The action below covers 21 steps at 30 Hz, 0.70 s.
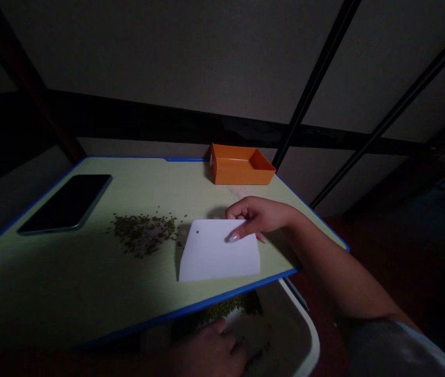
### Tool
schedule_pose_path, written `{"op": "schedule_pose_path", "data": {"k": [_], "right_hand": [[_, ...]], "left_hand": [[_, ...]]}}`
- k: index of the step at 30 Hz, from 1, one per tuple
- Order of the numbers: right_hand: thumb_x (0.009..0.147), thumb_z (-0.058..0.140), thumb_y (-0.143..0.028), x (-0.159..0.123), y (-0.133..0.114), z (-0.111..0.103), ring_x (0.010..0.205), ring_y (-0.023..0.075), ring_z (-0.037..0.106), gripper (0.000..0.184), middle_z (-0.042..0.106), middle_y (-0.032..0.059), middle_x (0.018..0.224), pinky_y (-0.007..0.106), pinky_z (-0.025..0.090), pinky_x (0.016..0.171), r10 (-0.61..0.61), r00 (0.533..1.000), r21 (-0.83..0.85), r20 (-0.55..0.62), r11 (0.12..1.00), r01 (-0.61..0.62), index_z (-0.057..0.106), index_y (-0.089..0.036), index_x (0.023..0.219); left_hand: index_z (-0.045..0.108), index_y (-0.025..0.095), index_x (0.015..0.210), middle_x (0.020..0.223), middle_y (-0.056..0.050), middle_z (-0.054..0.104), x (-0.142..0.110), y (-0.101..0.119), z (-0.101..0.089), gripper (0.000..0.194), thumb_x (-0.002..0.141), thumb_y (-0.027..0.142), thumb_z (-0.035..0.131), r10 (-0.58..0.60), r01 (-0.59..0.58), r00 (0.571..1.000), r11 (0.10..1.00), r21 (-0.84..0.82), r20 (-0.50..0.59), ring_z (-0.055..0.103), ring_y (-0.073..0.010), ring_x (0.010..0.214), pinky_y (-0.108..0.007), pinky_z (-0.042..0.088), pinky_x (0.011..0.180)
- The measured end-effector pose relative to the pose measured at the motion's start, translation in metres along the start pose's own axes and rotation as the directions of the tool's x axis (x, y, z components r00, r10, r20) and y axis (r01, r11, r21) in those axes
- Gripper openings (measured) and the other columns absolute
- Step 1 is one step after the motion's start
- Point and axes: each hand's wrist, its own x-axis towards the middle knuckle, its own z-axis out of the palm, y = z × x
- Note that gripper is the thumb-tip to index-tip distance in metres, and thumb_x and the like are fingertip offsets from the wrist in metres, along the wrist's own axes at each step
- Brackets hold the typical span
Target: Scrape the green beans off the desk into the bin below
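My right hand (259, 217) holds a flat white scraper (222, 256) by its upper right corner, thumb on top and fingers behind. The scraper is wider at its lower edge and has a small dark dot near its upper left corner. It stands tilted over the table near the front edge. Left of it lies a loose spread of small green beans (143, 233) with pale bits among them. Below the table edge, my left hand (214, 348) is dim, its fingers loosely bent and apart over a white bin (312, 335). Green beans (241, 303) also lie inside the bin.
An orange open box (241, 175) stands at the table's back right, with a small pale patch (240, 192) before it. A dark-screened phone or tablet (68, 204) lies at the left. The pale green table (88, 277) has a blue rim; a panelled wall (175, 63) rises behind.
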Motion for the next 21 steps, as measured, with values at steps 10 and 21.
{"op": "schedule_pose_path", "data": {"k": [10,21], "right_hand": [[0.078,0.075,-0.045,-0.003,0.0,-0.006,0.035,0.0052,0.05,0.036,0.051,-0.0094,0.05,0.014,0.037,0.029,0.075,0.973,-0.153,-0.22,0.982,-0.111,0.055,-0.015,0.075],[0.079,0.074,-0.043,-0.014,0.006,-0.027,0.036,0.0039,0.048,0.034,0.055,-0.0074,0.053,0.015,0.039,0.032,0.007,0.944,-0.097,-0.33,0.994,-0.042,0.056,-0.015,0.078]], "left_hand": [[0.071,0.017,0.087,0.084,-0.003,0.075,-0.002,0.001,0.004,0.011,0.089,0.027,0.067,-0.015,0.015,0.998,1.0,-0.011,-0.054,0.07,-0.0189,0.082,-0.032,0.045,0.093],[0.07,0.017,0.088,0.087,-0.003,0.075,-0.002,-0.002,-0.001,0.011,0.089,0.028,0.068,0.007,-0.007,1.0,1.0,0.002,-0.02,0.069,-0.0186,0.085,-0.032,0.046,0.094]]}}
